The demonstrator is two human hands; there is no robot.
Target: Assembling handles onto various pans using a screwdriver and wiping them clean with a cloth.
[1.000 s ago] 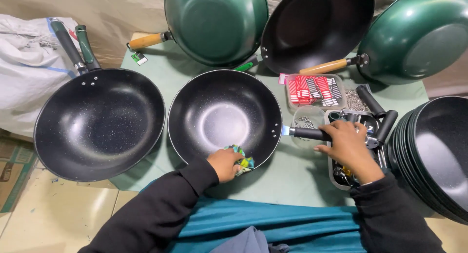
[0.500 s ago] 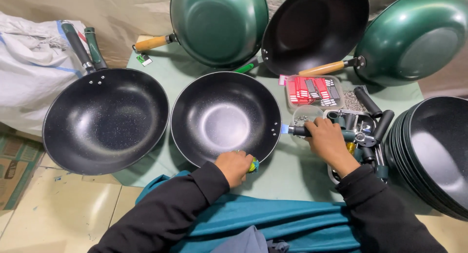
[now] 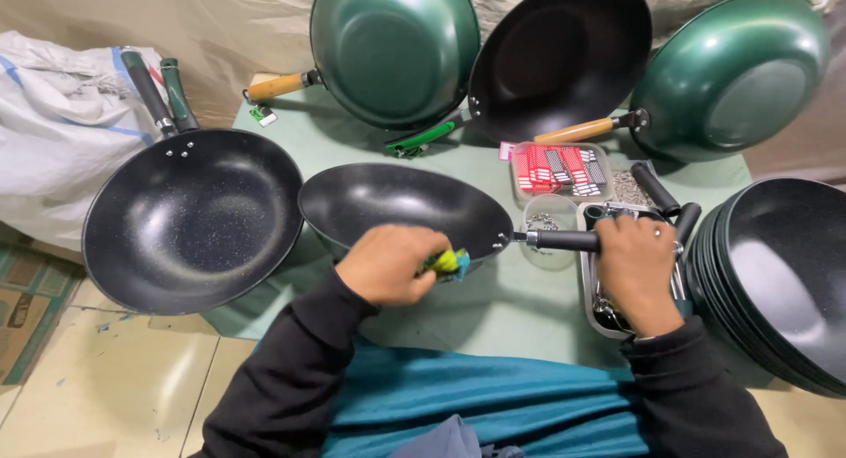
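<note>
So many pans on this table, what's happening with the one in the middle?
A person in black sleeves holds a black wok tilted above the green table. The right hand grips its dark handle, and the left hand holds a small yellow-green tool at the near rim. More woks lean against the back wall, and a metal tray of parts sits beneath the right hand.

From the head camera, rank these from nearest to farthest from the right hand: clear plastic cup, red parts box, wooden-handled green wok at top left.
From the right hand:
1. Clear plastic cup, just to its left.
2. Red parts box, behind the cup.
3. Green wok, far back left, leaning on the wall.
</note>
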